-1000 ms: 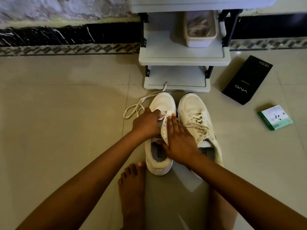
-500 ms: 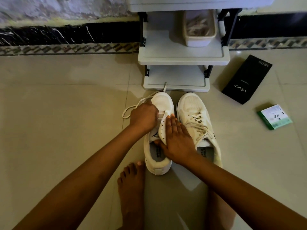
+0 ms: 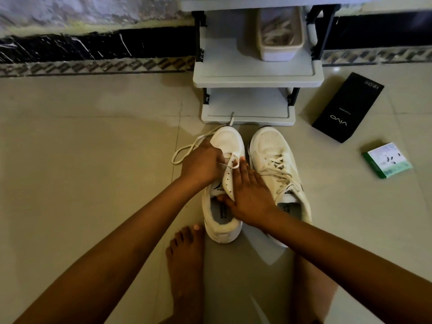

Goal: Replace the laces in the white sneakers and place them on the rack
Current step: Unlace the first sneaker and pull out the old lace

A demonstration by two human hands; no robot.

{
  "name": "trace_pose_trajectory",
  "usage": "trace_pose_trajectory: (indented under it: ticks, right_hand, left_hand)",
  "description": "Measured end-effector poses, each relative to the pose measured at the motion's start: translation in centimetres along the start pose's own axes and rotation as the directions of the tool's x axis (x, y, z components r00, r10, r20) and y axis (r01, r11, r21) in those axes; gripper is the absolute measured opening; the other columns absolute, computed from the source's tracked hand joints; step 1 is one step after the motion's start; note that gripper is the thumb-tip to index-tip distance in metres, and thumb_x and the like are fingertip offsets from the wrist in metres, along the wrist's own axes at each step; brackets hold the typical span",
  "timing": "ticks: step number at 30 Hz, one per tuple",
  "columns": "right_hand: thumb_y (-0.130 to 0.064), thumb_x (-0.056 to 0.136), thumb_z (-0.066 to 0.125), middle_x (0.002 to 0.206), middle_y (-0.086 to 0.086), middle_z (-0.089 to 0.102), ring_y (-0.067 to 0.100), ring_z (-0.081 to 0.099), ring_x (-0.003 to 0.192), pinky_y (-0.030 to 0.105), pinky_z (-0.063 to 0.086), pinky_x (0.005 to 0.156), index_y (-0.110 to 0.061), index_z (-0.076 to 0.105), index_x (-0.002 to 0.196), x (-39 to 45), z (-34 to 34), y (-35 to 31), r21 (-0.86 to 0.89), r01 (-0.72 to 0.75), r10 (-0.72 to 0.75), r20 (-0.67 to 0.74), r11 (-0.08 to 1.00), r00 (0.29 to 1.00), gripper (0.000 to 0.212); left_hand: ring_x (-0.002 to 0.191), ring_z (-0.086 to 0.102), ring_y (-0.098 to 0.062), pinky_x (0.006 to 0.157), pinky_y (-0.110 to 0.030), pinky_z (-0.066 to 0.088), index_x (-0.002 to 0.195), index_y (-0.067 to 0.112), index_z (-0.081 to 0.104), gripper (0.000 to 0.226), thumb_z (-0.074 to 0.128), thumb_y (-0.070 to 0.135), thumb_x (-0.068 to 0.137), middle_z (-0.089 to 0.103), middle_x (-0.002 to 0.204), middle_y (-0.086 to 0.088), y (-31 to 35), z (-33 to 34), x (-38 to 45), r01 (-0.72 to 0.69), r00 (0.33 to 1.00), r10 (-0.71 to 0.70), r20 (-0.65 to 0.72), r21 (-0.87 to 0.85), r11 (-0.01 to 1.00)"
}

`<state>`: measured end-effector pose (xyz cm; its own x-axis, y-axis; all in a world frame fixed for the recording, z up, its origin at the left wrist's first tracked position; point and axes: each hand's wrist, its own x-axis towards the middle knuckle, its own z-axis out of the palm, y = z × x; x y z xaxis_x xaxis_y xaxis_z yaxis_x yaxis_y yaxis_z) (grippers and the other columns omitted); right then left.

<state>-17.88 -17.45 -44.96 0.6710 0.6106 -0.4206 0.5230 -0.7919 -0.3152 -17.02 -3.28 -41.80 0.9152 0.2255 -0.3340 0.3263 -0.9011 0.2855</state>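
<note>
Two white sneakers stand side by side on the tiled floor in front of the rack (image 3: pixel 257 76). On the left sneaker (image 3: pixel 228 141), my left hand (image 3: pixel 202 163) pinches the cream lace (image 3: pixel 187 148) over the eyelets, and the lace's slack loops out to the left. My right hand (image 3: pixel 249 195) holds that sneaker's right eyelet flap, fingers flat along it and thumb inside the opening. The right sneaker (image 3: pixel 273 148) is fully laced and untouched.
A white tub (image 3: pixel 279 51) holding laces sits on the rack's middle shelf. A black phone box (image 3: pixel 346 108) and a small green-edged box (image 3: pixel 387 160) lie on the floor to the right. My bare left foot (image 3: pixel 184 265) rests beside the left sneaker's heel.
My left hand has drawn the lace leftward across the left sneaker's eyelets, shortening the loop on the floor. My right hand has stayed on the flap.
</note>
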Motion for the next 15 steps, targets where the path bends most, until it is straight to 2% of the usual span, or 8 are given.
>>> trace_pose_trajectory:
  ticks: [2,4,6,8,10,12,14,15]
  right_hand:
    - [-0.059,0.094,0.031,0.156,0.018,-0.016,0.027,-0.006,0.146,0.035,-0.002,0.117,-0.004,-0.014,0.147,0.0,-0.3,0.2,-0.014,0.018,-0.018,0.01,1.0,1.0,0.089]
    - [-0.062,0.092,0.031,0.156,0.019,-0.014,0.027,-0.006,0.146,0.035,-0.002,0.117,-0.003,-0.012,0.148,0.0,-0.7,0.8,-0.045,0.06,-0.059,0.028,0.997,0.998,0.091]
    - [-0.065,0.091,0.03,0.156,0.019,-0.015,0.027,-0.007,0.146,0.035,-0.003,0.117,-0.002,-0.012,0.147,-0.1,-1.1,1.5,-0.084,0.095,-0.091,0.055,0.992,0.994,0.094]
    - [-0.066,0.09,0.029,0.155,0.019,-0.016,0.027,-0.009,0.146,0.035,-0.004,0.117,-0.002,-0.014,0.147,-0.2,-1.4,2.0,-0.108,0.107,-0.099,0.075,0.988,0.992,0.096]
    - [-0.065,0.09,0.028,0.155,0.018,-0.016,0.027,-0.009,0.146,0.034,-0.005,0.116,-0.002,-0.015,0.147,-0.1,-1.5,2.1,-0.109,0.11,-0.101,0.083,0.988,0.991,0.095]
    - [-0.067,0.09,0.026,0.156,0.018,-0.015,0.027,-0.008,0.146,0.035,-0.004,0.117,-0.002,-0.014,0.147,0.0,-1.4,2.0,-0.095,0.109,-0.101,0.078,0.99,0.992,0.095]
    - [-0.07,0.083,0.017,0.156,0.018,-0.013,0.027,-0.006,0.146,0.036,-0.002,0.117,-0.002,-0.013,0.147,0.1,-1.1,1.9,-0.096,0.097,-0.092,0.057,0.991,0.994,0.098]
    - [-0.069,0.079,0.014,0.156,0.018,-0.012,0.027,-0.005,0.146,0.036,-0.002,0.117,-0.002,-0.012,0.147,0.1,-1.0,1.8,-0.094,0.09,-0.087,0.044,0.991,0.995,0.099]
  left_hand:
    - [0.104,0.058,-0.026,0.08,-0.033,0.045,0.101,0.02,0.07,0.019,0.061,0.029,0.087,0.055,0.122,-0.006,0.0,0.1,0.1,0.012,0.999,-0.01,-0.052,0.054,0.998]
    - [0.099,0.06,-0.023,0.078,-0.031,0.045,0.099,0.016,0.071,0.019,0.065,0.027,0.085,0.062,0.113,-0.004,-0.1,-0.2,0.3,-0.01,0.999,0.01,-0.051,-0.011,1.0]
    - [0.091,0.059,-0.015,0.077,-0.026,0.044,0.093,0.012,0.072,0.014,0.07,0.021,0.083,0.065,0.1,0.0,0.4,-1.3,0.1,-0.033,0.998,0.046,0.031,-0.324,0.945]
    - [0.088,0.06,-0.011,0.077,-0.022,0.046,0.091,0.009,0.071,0.011,0.071,0.015,0.082,0.067,0.094,0.0,1.1,-2.9,-0.4,0.008,0.99,0.081,0.114,-0.626,0.78]
    - [0.091,0.062,-0.014,0.081,-0.023,0.049,0.095,0.008,0.07,0.013,0.069,0.013,0.083,0.068,0.096,-0.004,1.3,-3.3,-0.4,0.029,0.991,0.076,0.107,-0.739,0.674]
    - [0.094,0.058,-0.015,0.078,-0.025,0.047,0.108,0.013,0.066,0.026,0.069,0.012,0.083,0.063,0.109,-0.003,0.9,-2.9,-0.3,0.024,0.993,0.057,0.102,-0.656,0.754]
    - [0.105,0.052,-0.017,0.081,-0.027,0.044,0.124,0.018,0.058,0.047,0.072,0.013,0.079,0.05,0.128,-0.004,0.2,-1.8,0.0,-0.002,0.99,0.053,0.13,-0.363,0.932]
    - [0.111,0.05,-0.02,0.087,-0.03,0.045,0.127,0.019,0.057,0.051,0.072,0.016,0.078,0.046,0.133,-0.005,-0.1,-1.2,0.0,-0.02,0.989,0.051,0.14,-0.216,0.976]
